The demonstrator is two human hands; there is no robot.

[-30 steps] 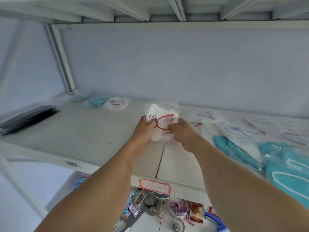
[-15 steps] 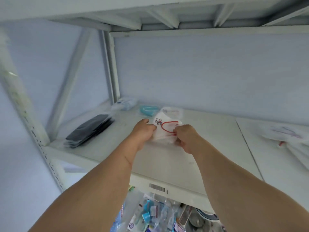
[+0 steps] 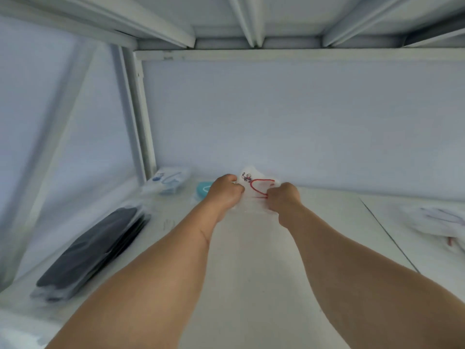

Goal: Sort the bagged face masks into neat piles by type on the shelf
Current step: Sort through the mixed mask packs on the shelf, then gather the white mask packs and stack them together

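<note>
Gripping a crinkly clear-bagged white face mask with red ear loops [image 3: 256, 183] from both sides, left hand [image 3: 224, 191] and right hand [image 3: 283, 197] curled tight on it, low over the smooth white shelf [image 3: 251, 260] near the back wall. Teal bagged mask [image 3: 203, 189] at 9 o'clock, just beside. Glossy black mask stack [image 3: 93, 248] way out at 8 o'clock.

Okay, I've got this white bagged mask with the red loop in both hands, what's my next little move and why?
Probably lower the white bagged mask with the red ear loop onto the white shelf and let go: left hand and right hand grip it at the back, right of the teal bagged mask.
</note>
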